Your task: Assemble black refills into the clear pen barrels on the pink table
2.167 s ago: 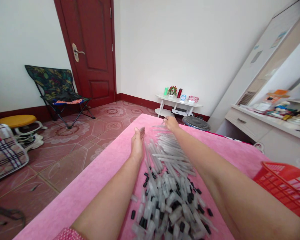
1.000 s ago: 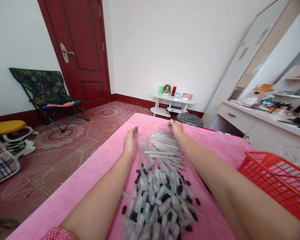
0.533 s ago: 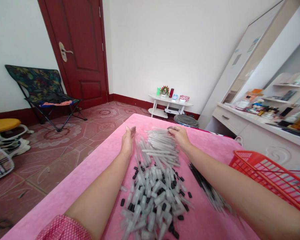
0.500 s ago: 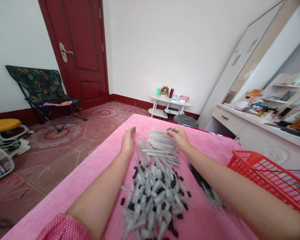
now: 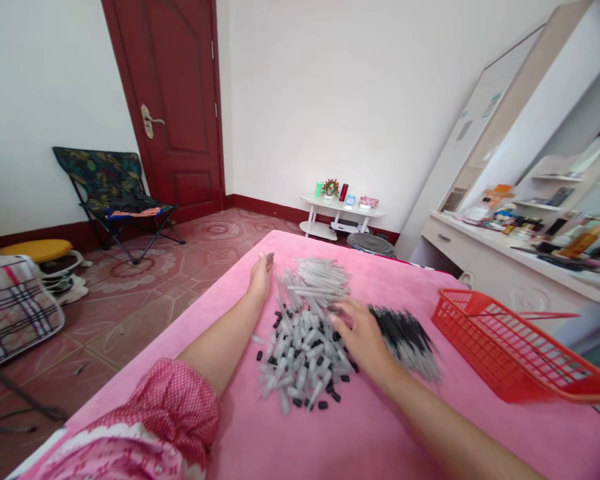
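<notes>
My left hand [image 5: 262,273] stands on edge at the left side of a stack of whitish translucent pen barrels [image 5: 323,275], its fingers stretched out and holding nothing. Nearer to me lies a heap of clear pen caps [image 5: 300,363], mixed with small black plugs [image 5: 323,405]. Over the right edge of this heap hovers my right hand [image 5: 361,333], thumb and fingers apart and slightly bent, with nothing visible between them; it is a little blurred. Just right of it, a row of slim sticks with black ends, like pen refills [image 5: 405,330], rests on the pink cloth.
A red plastic basket [image 5: 485,347] stands at the right on the pink-covered table [image 5: 290,447]. Beyond it is a white dresser [image 5: 480,250] with bottles. A folding chair [image 5: 115,193] and a yellow stool [image 5: 37,250] are on the floor at the left.
My right hand has come back from the far right end of the barrels to the cap heap. My left hand stays beside the barrels. The view has shifted, showing more of the basket.
</notes>
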The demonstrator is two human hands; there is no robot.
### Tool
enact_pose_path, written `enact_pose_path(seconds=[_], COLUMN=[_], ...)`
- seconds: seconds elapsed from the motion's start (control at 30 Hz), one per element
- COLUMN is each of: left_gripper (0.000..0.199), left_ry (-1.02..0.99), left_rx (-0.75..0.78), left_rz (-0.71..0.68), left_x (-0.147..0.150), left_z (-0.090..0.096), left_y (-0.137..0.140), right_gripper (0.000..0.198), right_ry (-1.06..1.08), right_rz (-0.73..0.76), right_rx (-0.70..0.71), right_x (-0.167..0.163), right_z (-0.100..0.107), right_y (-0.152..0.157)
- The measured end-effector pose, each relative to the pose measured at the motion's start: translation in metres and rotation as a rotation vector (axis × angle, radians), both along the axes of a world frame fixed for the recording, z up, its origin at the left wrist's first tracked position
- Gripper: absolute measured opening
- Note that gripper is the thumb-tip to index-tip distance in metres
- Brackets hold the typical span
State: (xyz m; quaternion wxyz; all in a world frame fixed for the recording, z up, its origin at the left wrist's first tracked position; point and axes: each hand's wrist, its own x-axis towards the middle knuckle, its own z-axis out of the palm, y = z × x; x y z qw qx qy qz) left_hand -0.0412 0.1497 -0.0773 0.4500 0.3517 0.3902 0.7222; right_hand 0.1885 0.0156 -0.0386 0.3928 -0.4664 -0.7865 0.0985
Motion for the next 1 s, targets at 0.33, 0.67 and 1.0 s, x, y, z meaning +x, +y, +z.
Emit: enact_pose_path(seconds=[0.33, 0.67, 1.0], left_gripper=[0.035, 0.026, 0.019], left_ry=[0.527, 0.986, 1.174], left_rx=[0.115, 0.258, 0.350], left_rz=[-0.074, -0.243, -0.219], left_x=[-0.031, -0.031, -0.027], left_z=[-0.006, 0.001, 0.000], left_y=[-0.058, -0.088, -0.086], right_gripper=[0.034, 0.048, 0.033], right_ry=[0.094, 0.083, 0.127], right_rz=[-0.101, -0.075, -0.050], right_rx=[-0.004, 0.022, 0.019], right_x=[0.010, 0.010, 0.008], right_z=[-0.033, -0.037, -0.029], right_y=[-0.030, -0.030, -0.037])
